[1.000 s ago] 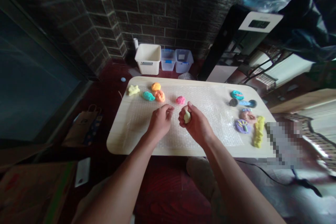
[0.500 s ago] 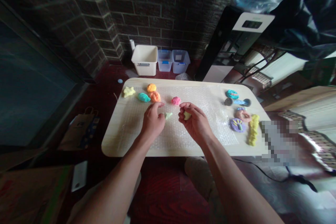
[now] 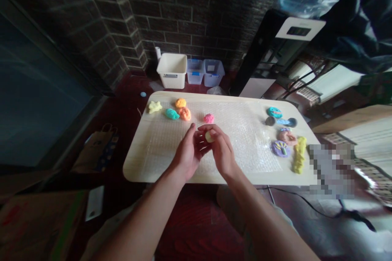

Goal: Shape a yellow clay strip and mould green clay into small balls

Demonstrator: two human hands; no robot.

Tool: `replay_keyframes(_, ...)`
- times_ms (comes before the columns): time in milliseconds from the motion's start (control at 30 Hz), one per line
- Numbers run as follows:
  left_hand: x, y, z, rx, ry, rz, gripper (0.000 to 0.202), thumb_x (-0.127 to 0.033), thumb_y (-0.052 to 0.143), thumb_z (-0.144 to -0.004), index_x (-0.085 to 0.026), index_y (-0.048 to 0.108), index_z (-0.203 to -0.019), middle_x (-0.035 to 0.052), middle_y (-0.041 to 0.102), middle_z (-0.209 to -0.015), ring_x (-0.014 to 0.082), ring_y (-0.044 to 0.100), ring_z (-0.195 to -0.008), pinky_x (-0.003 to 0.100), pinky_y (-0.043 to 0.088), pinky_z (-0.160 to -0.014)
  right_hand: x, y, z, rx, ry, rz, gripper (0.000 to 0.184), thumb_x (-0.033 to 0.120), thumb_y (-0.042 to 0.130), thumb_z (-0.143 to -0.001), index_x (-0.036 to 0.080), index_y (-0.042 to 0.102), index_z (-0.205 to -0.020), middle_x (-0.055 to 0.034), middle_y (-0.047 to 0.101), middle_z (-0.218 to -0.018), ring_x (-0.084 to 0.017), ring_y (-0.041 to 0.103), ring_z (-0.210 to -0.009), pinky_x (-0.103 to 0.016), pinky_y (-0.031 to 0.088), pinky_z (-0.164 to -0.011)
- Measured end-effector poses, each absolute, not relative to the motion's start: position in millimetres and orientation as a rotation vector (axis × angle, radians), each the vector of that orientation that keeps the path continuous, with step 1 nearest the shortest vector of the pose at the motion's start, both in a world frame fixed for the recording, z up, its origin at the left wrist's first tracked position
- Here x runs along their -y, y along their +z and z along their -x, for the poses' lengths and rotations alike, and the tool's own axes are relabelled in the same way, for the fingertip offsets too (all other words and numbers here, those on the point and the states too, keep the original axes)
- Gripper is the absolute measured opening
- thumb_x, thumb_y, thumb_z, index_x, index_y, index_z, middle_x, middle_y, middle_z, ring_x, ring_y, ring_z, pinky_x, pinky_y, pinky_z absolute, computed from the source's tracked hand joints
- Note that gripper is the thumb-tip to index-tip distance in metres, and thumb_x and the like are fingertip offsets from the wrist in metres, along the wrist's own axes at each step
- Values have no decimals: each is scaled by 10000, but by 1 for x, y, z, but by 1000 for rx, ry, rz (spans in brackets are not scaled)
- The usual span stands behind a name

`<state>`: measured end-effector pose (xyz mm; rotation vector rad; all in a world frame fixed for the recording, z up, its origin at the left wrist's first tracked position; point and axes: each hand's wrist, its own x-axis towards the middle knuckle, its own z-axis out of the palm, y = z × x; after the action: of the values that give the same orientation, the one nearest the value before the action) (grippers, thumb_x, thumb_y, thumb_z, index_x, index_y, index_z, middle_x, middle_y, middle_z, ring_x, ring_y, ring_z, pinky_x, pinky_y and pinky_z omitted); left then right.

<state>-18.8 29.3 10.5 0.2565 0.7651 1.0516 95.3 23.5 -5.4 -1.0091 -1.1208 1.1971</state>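
My right hand (image 3: 222, 147) has its fingers curled round a small lump of pale yellow-green clay (image 3: 209, 136). Close on its left, my left hand (image 3: 187, 151) is turned palm inward, thumb raised and fingers apart, cupped beside the lump. Whether the left fingertips touch the clay I cannot tell. Just beyond both hands, a pink clay ball (image 3: 208, 118) rests on the bubble wrap (image 3: 245, 142). Farther left lie a teal clay piece (image 3: 172, 113), an orange one (image 3: 185, 113), a yellow-orange one (image 3: 180, 102) and a pale yellow one (image 3: 155, 107).
On the table's (image 3: 134, 167) right side are a teal disc (image 3: 275, 112), a blue bar with dark ends (image 3: 284, 122), a purple disc (image 3: 281, 149), a pinkish-brown piece (image 3: 288, 137) and a yellow twisted strip (image 3: 299, 155). Behind, a cream bin (image 3: 172, 71) and clear boxes (image 3: 195, 72) stand on the floor.
My hands have come together from apart. The left has turned palm inward, and the pale green piece beside its thumb is out of sight. The view has shifted slightly.
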Motion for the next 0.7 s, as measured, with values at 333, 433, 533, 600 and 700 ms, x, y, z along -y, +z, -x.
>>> replay_keyframes(333, -29, 14, 26, -831, 935, -245, 387, -405, 521, -1053, -131, 689, -838, 63, 677, -820, 151, 612, -720, 285, 491, -722, -29, 2, -88, 813, 1322, 892, 186, 216, 555, -858, 225, 700, -974, 20, 535, -729, -152, 503, -645, -302, 409, -630)
replay_keyframes(433, -28, 13, 27, -815, 948, -268, 318, -353, 558, -1024, -138, 689, -830, 61, 681, -810, 148, 615, -711, 285, 501, -725, -29, 1, -87, 873, 1269, 930, 183, 186, 554, -853, 245, 664, -986, 27, 524, -745, -153, 499, -665, -303, 416, -647)
replay_keyframes(533, -26, 12, 29, -783, 948, -312, 212, -275, 632, -961, -135, 701, -817, 54, 685, -788, 145, 626, -706, 291, 506, -749, -29, -1, -88, 959, 1184, 987, 162, 185, 558, -865, 255, 641, -986, 0, 589, -900, -162, 533, -746, -318, 449, -707)
replay_keyframes(600, -25, 11, 30, -753, 957, -376, 166, -268, 700, -920, -134, 720, -824, 58, 705, -807, 154, 651, -750, 299, 509, -780, -29, -2, -88, 1013, 1153, 1004, 138, 215, 564, -887, 257, 640, -994, -25, 622, -1009, -188, 570, -856, -344, 475, -782)
replay_keyframes(700, -24, 9, 31, -704, 1015, -537, 204, -332, 801, -866, -132, 770, -886, 78, 753, -905, 188, 694, -882, 332, 522, -867, -26, -4, -87, 1089, 1147, 966, 174, 309, 550, -938, 261, 665, -1060, -52, 648, -1065, -240, 595, -1018, -409, 483, -924)
